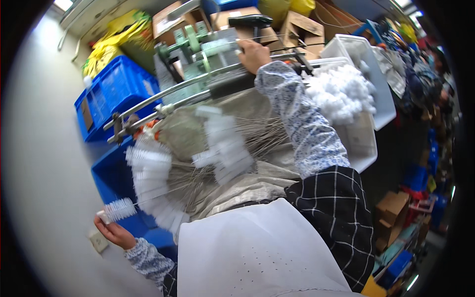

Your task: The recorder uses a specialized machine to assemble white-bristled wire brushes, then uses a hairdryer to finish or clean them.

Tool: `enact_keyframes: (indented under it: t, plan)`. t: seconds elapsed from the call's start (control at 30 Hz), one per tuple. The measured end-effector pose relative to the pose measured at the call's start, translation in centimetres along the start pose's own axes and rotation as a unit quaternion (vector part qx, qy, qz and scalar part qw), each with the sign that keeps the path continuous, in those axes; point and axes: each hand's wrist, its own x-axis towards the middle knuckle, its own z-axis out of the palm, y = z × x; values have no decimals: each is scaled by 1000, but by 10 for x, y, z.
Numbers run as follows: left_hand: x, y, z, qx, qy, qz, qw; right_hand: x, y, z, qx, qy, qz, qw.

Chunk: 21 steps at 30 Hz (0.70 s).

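Brush (118, 209) pinched in my left hand (113, 231) at eight o'clock, clear of the pile; right hand (252, 54) clamped on the machine's bar (277, 57) at twelve, steadying.

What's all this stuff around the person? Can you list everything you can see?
Bottle brush: one, white bristles, held in the left hand.
Finished brushes: many, white, fanned on wire stems over the grey sack.
Metal machine: one, green and grey, with long rods, top centre.
White fluff: a heap, in a white tub, right.
Blue crates: two, left.
Cardboard boxes: several, brown, top.
Yellow bags: a few, top left.
Left hand: grips the brush, lower left.
Right hand: on the machine's handle.
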Motion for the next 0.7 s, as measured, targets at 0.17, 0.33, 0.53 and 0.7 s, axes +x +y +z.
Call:
enact_keyframes:
  t: [0.17, 0.33, 0.53, 0.7]
  plan:
    - [11, 67, -22, -34, 167, 38, 985, 1, -24, 5, 7, -16, -17, 1000]
    - [2, 79, -17, -37, 185, 46, 981, 2, -37, 11, 6, -7, -25, 1000]
    - [5, 72, 15, -83, 118, 24, 989, 1, -67, 15, -4, -35, -10, 999]
    - [6, 77, 38, -106, 92, 31, 990, 0, -89, 24, -8, -35, -7, 999]
